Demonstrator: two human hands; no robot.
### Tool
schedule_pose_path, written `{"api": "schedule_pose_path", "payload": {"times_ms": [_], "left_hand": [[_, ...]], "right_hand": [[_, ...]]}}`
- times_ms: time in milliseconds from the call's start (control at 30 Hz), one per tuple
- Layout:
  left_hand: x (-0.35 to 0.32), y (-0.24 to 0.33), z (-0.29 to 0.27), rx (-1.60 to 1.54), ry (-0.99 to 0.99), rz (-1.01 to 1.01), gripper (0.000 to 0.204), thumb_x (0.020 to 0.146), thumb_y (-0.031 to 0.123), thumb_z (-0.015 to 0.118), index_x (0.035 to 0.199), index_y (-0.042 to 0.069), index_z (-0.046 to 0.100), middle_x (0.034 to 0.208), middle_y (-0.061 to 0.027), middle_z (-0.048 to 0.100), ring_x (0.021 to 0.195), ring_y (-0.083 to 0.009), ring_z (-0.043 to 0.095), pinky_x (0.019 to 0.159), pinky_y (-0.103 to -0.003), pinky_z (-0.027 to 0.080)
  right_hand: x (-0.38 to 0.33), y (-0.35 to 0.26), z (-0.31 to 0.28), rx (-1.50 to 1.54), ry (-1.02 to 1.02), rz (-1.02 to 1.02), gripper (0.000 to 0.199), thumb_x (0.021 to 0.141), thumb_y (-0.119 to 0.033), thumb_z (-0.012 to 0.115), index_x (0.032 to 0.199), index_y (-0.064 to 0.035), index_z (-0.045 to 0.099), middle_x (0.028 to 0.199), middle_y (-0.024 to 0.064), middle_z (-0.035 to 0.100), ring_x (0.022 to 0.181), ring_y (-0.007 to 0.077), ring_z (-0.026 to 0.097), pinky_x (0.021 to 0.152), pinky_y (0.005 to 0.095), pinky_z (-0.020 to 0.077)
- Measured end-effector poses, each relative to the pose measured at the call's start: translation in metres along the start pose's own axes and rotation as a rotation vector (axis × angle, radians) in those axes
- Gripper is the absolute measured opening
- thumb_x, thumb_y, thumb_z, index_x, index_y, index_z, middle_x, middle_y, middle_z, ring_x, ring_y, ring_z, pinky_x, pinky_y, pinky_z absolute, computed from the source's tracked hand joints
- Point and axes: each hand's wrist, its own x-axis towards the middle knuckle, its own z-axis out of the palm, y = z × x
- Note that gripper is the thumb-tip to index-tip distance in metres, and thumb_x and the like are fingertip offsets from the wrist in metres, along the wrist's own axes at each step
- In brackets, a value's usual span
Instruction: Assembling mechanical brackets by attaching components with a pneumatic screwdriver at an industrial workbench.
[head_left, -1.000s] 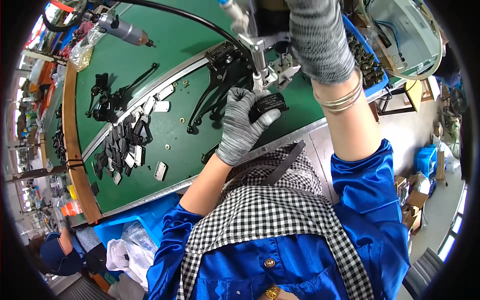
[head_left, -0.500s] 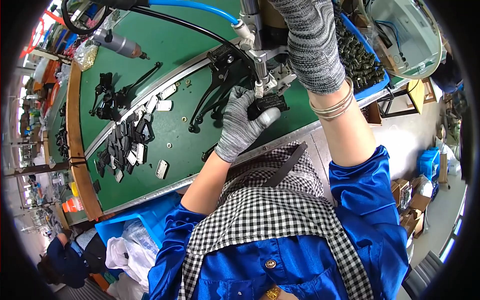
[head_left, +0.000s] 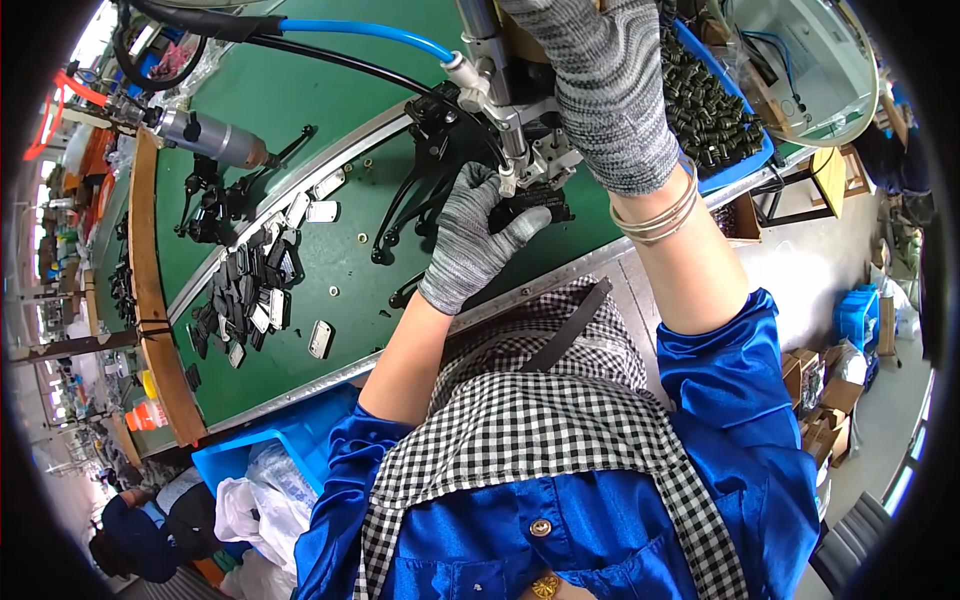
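Note:
My left hand [head_left: 468, 240], in a grey knitted glove, grips a small black block-like part [head_left: 545, 204] beneath a metal press fixture [head_left: 510, 140]. Its thumb lies along the near side of the part, and the fingers go behind it. Raised at the top edge, my right hand [head_left: 612, 95] wears the same kind of glove, beside the press column. The frame cuts off its fingers, so whatever they touch is hidden. Several black lever assemblies [head_left: 400, 205] lie just left of my left hand, partly under the fixture.
Black and white small plates [head_left: 245, 280] are heaped on the green table [head_left: 330, 270]. More black levers [head_left: 215, 205] lie behind a metal rail. A pneumatic screwdriver [head_left: 215, 138] hangs at the upper left. To the right stands a blue tray [head_left: 725, 165] of small dark parts.
The hanging screwdriver has swung left and a little down. The table scene has shifted slightly in view. My left hand still holds the black part under the fixture; my right hand remains raised.

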Motion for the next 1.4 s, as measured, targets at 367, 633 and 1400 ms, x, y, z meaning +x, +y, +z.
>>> {"api": "schedule_pose_path", "payload": {"times_ms": [367, 633, 1400], "left_hand": [[-0.003, -0.013, 0.011, -0.130, 0.025, -0.064, 0.056, 0.079, 0.043, 0.078, 0.113, 0.000, 0.066, 0.100, -0.0174, 0.055, 0.089, -0.0310, 0.056, 0.081, -0.040, 0.050], [-0.009, -0.015, 0.013, -0.080, 0.051, -0.081, 0.054, 0.077, 0.041, 0.081, 0.108, -0.001, 0.067, 0.101, -0.0164, 0.055, 0.094, -0.0301, 0.056, 0.084, -0.039, 0.049], [-0.007, -0.011, 0.031, -0.482, 0.095, -0.254, 0.061, 0.075, 0.044, 0.082, 0.113, 0.002, 0.059, 0.106, -0.0147, 0.055, 0.099, -0.0295, 0.054, 0.088, -0.042, 0.047]], "right_hand": [[0.001, 0.001, 0.003, -0.314, 0.139, -0.294, 0.026, 0.095, -0.014, 0.059, 0.120, -0.0151, 0.063, 0.110, 0.0047, 0.066, 0.091, 0.0224, 0.065, 0.080, 0.0358, 0.0529], [0.047, -0.109, -0.031, 0.389, 0.112, 0.010, 0.036, 0.093, -0.027, 0.066, 0.122, -0.0046, 0.063, 0.099, 0.0051, 0.069, 0.079, 0.0124, 0.066, 0.066, 0.0247, 0.0522], [0.031, -0.064, -0.005, -0.047, 0.035, -0.522, 0.037, 0.092, -0.023, 0.063, 0.126, -0.0080, 0.058, 0.111, 0.0071, 0.065, 0.092, 0.0213, 0.064, 0.077, 0.0356, 0.0517]]}}
